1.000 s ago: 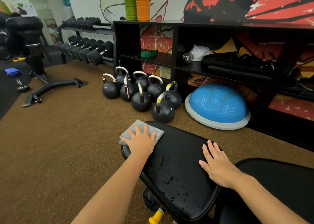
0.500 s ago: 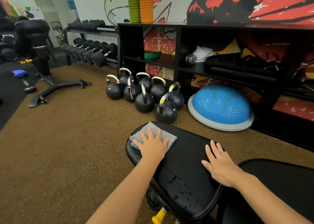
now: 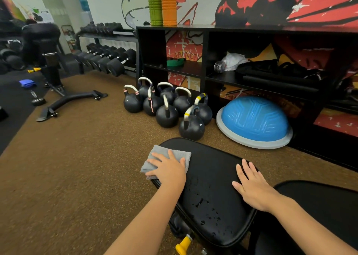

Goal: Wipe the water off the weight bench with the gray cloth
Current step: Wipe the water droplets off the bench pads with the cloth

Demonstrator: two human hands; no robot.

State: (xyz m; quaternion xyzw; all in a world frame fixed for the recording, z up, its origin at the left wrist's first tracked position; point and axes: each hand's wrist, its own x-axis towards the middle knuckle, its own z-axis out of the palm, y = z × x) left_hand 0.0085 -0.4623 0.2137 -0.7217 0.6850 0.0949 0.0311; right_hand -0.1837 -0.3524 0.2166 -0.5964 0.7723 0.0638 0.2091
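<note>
Head view, left hand [image 3: 168, 169] flat on gray cloth [image 3: 166, 157], weight bench [image 3: 211, 187] left edge

The left hand [image 3: 168, 169] covers the middle of the gray cloth [image 3: 166, 156]. The bench [image 3: 211, 179] frame below the pad is hidden, and its yellow knob [image 3: 183, 246] is cut off by the bottom edge. Both forearms run out of frame. Dark gear on the black shelf [image 3: 271, 84] is too shadowed to identify.
</note>
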